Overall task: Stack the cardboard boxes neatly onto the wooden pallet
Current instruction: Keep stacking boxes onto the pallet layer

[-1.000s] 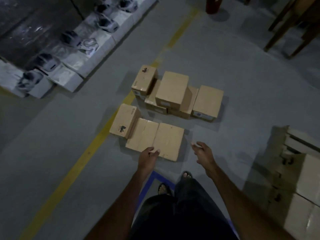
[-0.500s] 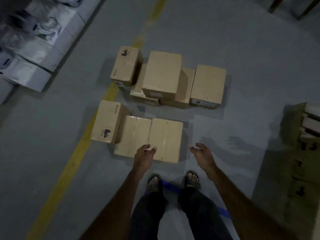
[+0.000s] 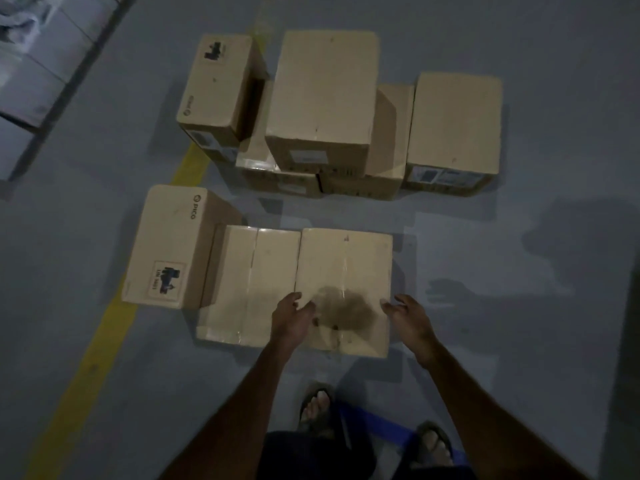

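Two hands have dropped to the nearest cardboard box (image 3: 343, 285) since a second ago: the left hand (image 3: 292, 318) and right hand (image 3: 403, 315) now flank it, fingers loosely spread, holding nothing. That suggests a lift is about to start. More boxes (image 3: 322, 98) sit farther off, all closed; no pallet is visible.

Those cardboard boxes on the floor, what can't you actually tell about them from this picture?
- Head view, wooden pallet: outside the frame, not visible.
- Lower boxes in the far group: mostly covered by the big box on top.
- Printed labels: too dim and small to read.
- Left hand and right hand at the nearest box: contact unclear.
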Demonstrator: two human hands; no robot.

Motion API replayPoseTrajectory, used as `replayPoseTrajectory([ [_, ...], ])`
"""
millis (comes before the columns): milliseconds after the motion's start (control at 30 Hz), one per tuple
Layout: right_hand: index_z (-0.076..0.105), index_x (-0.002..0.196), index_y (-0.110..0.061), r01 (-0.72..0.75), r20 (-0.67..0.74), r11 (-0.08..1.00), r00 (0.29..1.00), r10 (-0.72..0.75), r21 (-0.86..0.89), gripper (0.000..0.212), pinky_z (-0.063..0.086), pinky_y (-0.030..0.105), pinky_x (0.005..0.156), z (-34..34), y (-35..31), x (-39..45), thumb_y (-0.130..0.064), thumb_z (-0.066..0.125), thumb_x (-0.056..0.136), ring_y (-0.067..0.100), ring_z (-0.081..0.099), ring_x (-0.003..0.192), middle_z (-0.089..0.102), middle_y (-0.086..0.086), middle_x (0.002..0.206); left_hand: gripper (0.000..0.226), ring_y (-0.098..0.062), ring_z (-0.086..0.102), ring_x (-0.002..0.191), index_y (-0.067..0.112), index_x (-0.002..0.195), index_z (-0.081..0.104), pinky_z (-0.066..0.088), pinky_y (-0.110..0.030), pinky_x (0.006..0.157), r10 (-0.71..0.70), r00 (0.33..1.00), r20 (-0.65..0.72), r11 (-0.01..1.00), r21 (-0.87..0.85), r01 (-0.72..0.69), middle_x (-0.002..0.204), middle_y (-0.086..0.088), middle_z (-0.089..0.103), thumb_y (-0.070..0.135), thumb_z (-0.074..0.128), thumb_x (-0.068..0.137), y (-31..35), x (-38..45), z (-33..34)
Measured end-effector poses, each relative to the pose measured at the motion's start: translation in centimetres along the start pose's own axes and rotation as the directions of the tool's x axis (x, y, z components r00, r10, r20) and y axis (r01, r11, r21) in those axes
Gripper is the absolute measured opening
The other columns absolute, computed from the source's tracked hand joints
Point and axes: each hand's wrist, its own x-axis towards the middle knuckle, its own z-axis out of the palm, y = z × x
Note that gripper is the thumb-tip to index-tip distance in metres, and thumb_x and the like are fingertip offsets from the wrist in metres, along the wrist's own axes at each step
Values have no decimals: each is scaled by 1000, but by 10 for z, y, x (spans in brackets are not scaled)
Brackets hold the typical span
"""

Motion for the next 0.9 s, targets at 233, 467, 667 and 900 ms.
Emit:
replayPoseTrajectory([
  [233, 63, 128, -12, 108, -131, 994, 985, -109, -14, 35, 51, 38, 86, 30, 22, 107, -35, 57, 102, 33, 64, 107, 67, 12, 125, 28, -22, 59, 100, 14, 120, 69, 46, -31, 83, 219, 930, -297, 940, 321, -119, 118, -11, 62, 27, 65, 95, -26, 69, 48],
  [467, 64, 132, -9, 221, -253, 968, 949, -186, 119, 40, 48, 41, 95, 45, 17, 154, -38, 54, 106, 37, 62, 116, 67, 14, 126, 27, -24, 57, 95, 10, 109, 71, 47, -36, 81, 344, 757, -556, 913, 385, -132, 111, -12, 64, 30, 63, 93, -10, 93, 92],
  [667, 66, 127, -14, 336, -368, 918, 897, -244, 209, 48, 51, 48, 99, 67, 25, 177, -54, 51, 104, 38, 63, 115, 69, 12, 125, 31, -26, 55, 84, 9, 103, 68, 43, -39, 76, 394, 647, -653, 891, 445, -93, 99, -12, 65, 36, 59, 92, -14, 115, 109],
  [900, 57, 142, -6, 325, -404, 918, 889, -215, 228, 48, 43, 46, 107, 39, 17, 171, -39, 49, 108, 42, 55, 130, 60, 19, 142, 35, -28, 62, 91, 7, 103, 75, 40, -32, 78, 289, 709, -644, 957, 192, -215, 99, -11, 70, 34, 59, 86, 6, 109, 117],
])
